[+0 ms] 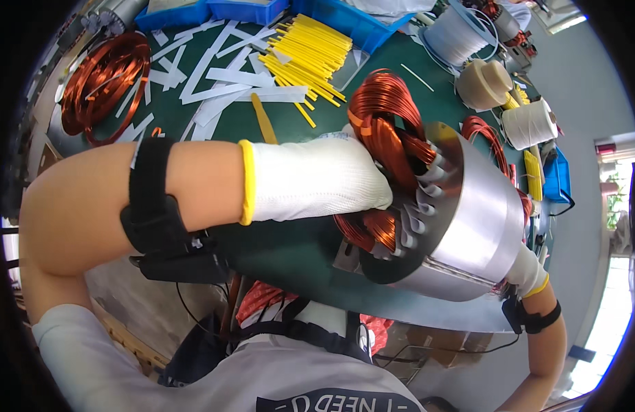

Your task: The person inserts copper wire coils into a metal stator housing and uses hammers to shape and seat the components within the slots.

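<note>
A silver metal motor stator (479,220) lies on its side on the green table, in front of me and to the right. Thick bundles of copper winding wire (385,103) stick out of its left end, and white slot liners (410,230) curl along the inner rim. My left hand (331,175), in a white knit glove with a yellow cuff, reaches into that end among the windings; its fingers are hidden. My right hand (528,271), gloved the same way, is at the stator's right end, mostly hidden behind the metal shell.
Coils of copper wire (105,86) lie at the far left. White paper strips (214,93), yellow sleeves (307,55) and a yellow flat tool (263,118) spread across the back, below blue bins (359,24). Spools of white cord (530,125) and tan tape rolls (479,86) stand back right.
</note>
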`<action>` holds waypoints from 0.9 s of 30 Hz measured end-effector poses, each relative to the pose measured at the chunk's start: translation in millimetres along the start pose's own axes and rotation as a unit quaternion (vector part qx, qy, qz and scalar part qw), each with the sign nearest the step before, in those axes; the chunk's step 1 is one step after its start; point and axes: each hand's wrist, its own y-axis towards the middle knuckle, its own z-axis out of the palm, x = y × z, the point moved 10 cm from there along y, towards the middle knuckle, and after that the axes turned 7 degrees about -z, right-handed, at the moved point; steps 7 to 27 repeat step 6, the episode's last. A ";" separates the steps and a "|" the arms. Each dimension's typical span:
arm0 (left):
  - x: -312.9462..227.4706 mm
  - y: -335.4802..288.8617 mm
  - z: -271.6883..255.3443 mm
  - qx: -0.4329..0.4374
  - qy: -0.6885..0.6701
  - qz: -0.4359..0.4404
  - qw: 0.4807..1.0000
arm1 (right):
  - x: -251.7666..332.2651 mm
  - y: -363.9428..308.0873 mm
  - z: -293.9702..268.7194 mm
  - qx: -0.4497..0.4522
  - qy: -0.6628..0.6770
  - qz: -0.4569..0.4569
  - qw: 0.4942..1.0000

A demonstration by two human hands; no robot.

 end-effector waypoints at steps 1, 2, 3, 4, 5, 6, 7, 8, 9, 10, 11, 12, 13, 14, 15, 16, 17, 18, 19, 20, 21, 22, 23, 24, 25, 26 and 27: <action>-1.1 5.9 -6.2 -0.001 -0.010 0.005 1.000 | -21.4 -6.7 -5.3 -0.112 0.154 0.078 0.979; 24.0 7.6 1.5 0.093 -0.206 -0.152 0.962 | -40.8 -20.8 -9.0 -0.223 0.301 0.149 0.915; 39.4 -1.1 22.8 0.185 -0.385 -0.295 0.855 | -38.6 -27.0 -12.9 -0.229 0.299 0.157 0.913; 15.7 7.4 -1.7 0.137 -0.151 -0.070 0.977 | 3.6 -4.3 -17.4 -0.121 0.114 0.011 0.986; 22.2 4.5 1.2 0.136 -0.157 -0.075 0.975 | 46.4 5.8 -11.5 -0.004 -0.077 -0.137 0.988; 45.0 -0.3 12.2 0.153 -0.253 -0.182 0.938 | 46.8 -33.9 2.3 0.002 -0.076 -0.134 0.988; 45.0 -0.3 12.2 0.153 -0.253 -0.182 0.938 | 46.8 -33.9 2.3 0.002 -0.076 -0.134 0.988; 45.0 -0.3 12.2 0.153 -0.253 -0.182 0.938 | 46.8 -33.9 2.3 0.002 -0.076 -0.134 0.988; 45.0 -0.3 12.2 0.153 -0.253 -0.182 0.938 | 46.8 -33.9 2.3 0.002 -0.076 -0.134 0.988; 45.0 -0.3 12.2 0.153 -0.253 -0.182 0.938 | 46.8 -33.9 2.3 0.002 -0.076 -0.134 0.988; 45.0 -0.3 12.2 0.153 -0.253 -0.182 0.938 | 46.8 -33.9 2.3 0.002 -0.076 -0.134 0.988; 45.0 -0.3 12.2 0.153 -0.253 -0.182 0.938 | 46.8 -33.9 2.3 0.002 -0.076 -0.134 0.988; 45.0 -0.3 12.2 0.153 -0.253 -0.182 0.938 | 46.8 -33.9 2.3 0.002 -0.076 -0.134 0.988; 45.0 -0.3 12.2 0.153 -0.253 -0.182 0.938 | 46.8 -33.9 2.3 0.002 -0.076 -0.134 0.988; 45.0 -0.3 12.2 0.153 -0.253 -0.182 0.938 | 46.8 -33.9 2.3 0.002 -0.076 -0.134 0.988; 45.0 -0.3 12.2 0.153 -0.253 -0.182 0.938 | 46.8 -33.9 2.3 0.002 -0.076 -0.134 0.988; 45.0 -0.3 12.2 0.153 -0.253 -0.182 0.938 | 46.8 -33.9 2.3 0.002 -0.076 -0.134 0.988; 45.0 -0.3 12.2 0.153 -0.253 -0.182 0.938 | 46.8 -33.9 2.3 0.002 -0.076 -0.134 0.988; 45.0 -0.3 12.2 0.153 -0.253 -0.182 0.938 | 46.8 -33.9 2.3 0.002 -0.076 -0.134 0.988; 45.0 -0.3 12.2 0.153 -0.253 -0.182 0.938 | 46.8 -33.9 2.3 0.002 -0.076 -0.134 0.988; 45.0 -0.3 12.2 0.153 -0.253 -0.182 0.938 | 46.8 -33.9 2.3 0.002 -0.076 -0.134 0.988; 45.0 -0.3 12.2 0.153 -0.253 -0.182 0.938 | 46.8 -33.9 2.3 0.002 -0.076 -0.134 0.988; 45.0 -0.3 12.2 0.153 -0.253 -0.182 0.938 | 46.8 -33.9 2.3 0.002 -0.076 -0.134 0.988; 45.0 -0.3 12.2 0.153 -0.253 -0.182 0.938 | 46.8 -33.9 2.3 0.002 -0.076 -0.134 0.988; 45.0 -0.3 12.2 0.153 -0.253 -0.182 0.938 | 46.8 -33.9 2.3 0.002 -0.076 -0.134 0.988; 45.0 -0.3 12.2 0.153 -0.253 -0.182 0.938 | 46.8 -33.9 2.3 0.002 -0.076 -0.134 0.988; 45.0 -0.3 12.2 0.153 -0.253 -0.182 0.938 | 46.8 -33.9 2.3 0.002 -0.076 -0.134 0.988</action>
